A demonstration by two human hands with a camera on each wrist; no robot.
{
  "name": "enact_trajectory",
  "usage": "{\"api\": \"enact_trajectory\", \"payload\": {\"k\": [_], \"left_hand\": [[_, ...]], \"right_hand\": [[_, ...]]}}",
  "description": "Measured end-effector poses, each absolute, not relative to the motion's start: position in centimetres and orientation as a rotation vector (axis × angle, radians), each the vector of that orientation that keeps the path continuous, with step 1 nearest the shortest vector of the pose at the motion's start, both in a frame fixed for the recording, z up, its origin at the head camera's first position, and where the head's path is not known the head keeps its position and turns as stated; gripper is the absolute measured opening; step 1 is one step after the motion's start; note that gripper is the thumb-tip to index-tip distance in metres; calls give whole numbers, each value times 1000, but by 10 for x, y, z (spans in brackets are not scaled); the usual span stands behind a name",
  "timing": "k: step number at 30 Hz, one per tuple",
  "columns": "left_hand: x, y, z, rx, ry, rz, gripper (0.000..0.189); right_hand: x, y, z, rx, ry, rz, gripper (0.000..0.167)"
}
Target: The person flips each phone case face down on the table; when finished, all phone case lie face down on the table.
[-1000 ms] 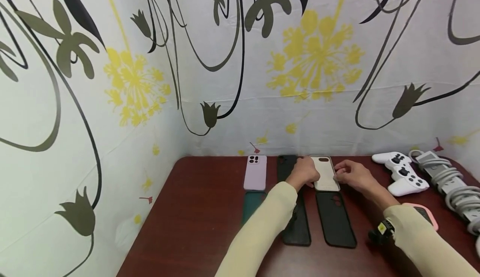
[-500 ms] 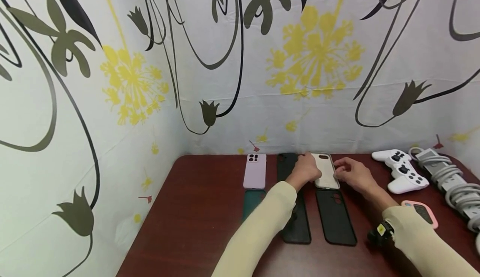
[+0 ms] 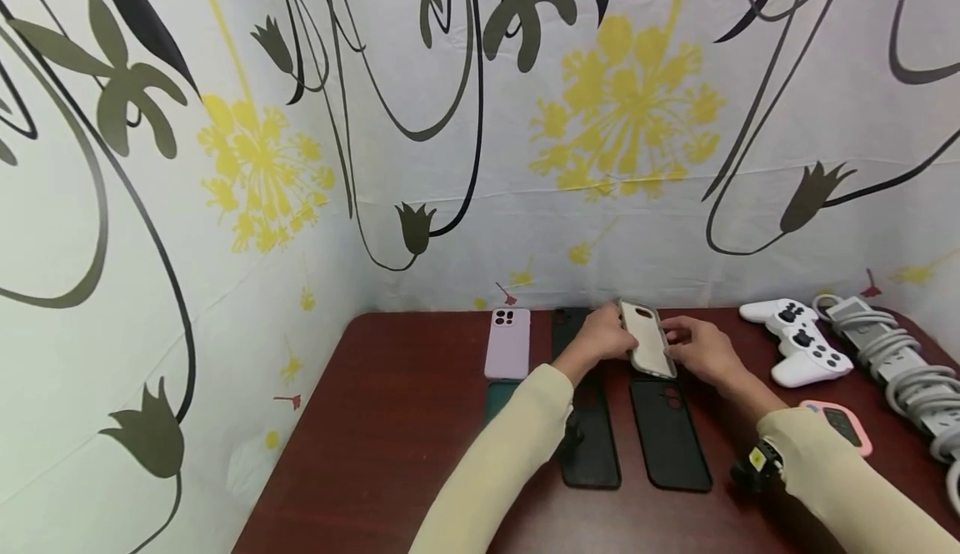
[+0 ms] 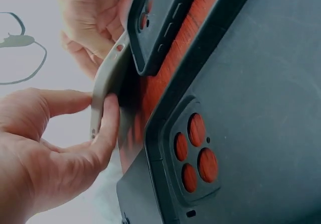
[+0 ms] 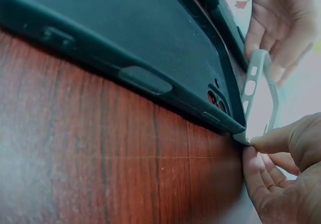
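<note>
A cream phone case (image 3: 647,344) is tilted up at the back of the table, its hollow side showing in the head view. My left hand (image 3: 604,335) pinches its left edge; in the left wrist view the thumb and fingers close on its pale rim (image 4: 103,81). My right hand (image 3: 705,352) pinches the opposite edge, with fingertips at a lower corner in the right wrist view. Just in front lies a black phone case (image 3: 671,437). Left of it is another black case (image 3: 592,450), and a further dark case (image 3: 567,327) lies behind, partly hidden by my left hand.
A lilac phone case (image 3: 507,346) and a green one (image 3: 498,396), half covered by my left sleeve, lie to the left. On the right are a white game controller (image 3: 799,341), a pink-edged device (image 3: 838,426) and a power strip with coiled cable (image 3: 896,362). Patterned cloth walls the back.
The cream case has gone from lying nearly flat to tilted, its left side raised. My left hand has shifted slightly left, and my right hand has closed in on the right edge.
</note>
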State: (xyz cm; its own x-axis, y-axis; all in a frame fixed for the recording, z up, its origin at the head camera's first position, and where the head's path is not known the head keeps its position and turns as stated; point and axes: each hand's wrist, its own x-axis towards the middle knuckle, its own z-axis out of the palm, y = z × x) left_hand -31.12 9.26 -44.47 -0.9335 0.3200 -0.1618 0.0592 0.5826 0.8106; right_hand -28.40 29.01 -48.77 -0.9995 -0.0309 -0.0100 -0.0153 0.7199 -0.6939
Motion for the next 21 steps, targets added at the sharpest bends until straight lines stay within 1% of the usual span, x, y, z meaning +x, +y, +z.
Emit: {"api": "enact_trajectory", "payload": {"k": [1, 5, 7, 12, 15, 19, 21], "left_hand": [[-311, 90, -445, 295, 2457, 1364, 47], [-307, 85, -442, 248, 2240, 1585, 65], [-306, 84, -442, 237, 2199, 1618, 69], [-308, 79, -447, 245, 2125, 1680, 69], [-310, 77, -450, 250, 2057, 1740, 68], [-312, 73, -455, 253, 1965, 1813, 67], [-312, 71, -457, 256, 1936, 1836, 67]], "right_hand": [[-284, 289, -488, -39, 2894, -1162, 50], [-284, 283, -484, -3, 2904, -1146, 48], [-282, 280, -481, 28, 2894, -1147, 48], [-280, 275, -472, 61, 2800, -1180, 53], [-282, 277, -469, 70, 2722, -1218, 59], [-284, 275, -468, 92, 2654, -1276, 75], [-285, 274, -468, 99, 2653, -1291, 80]]}}
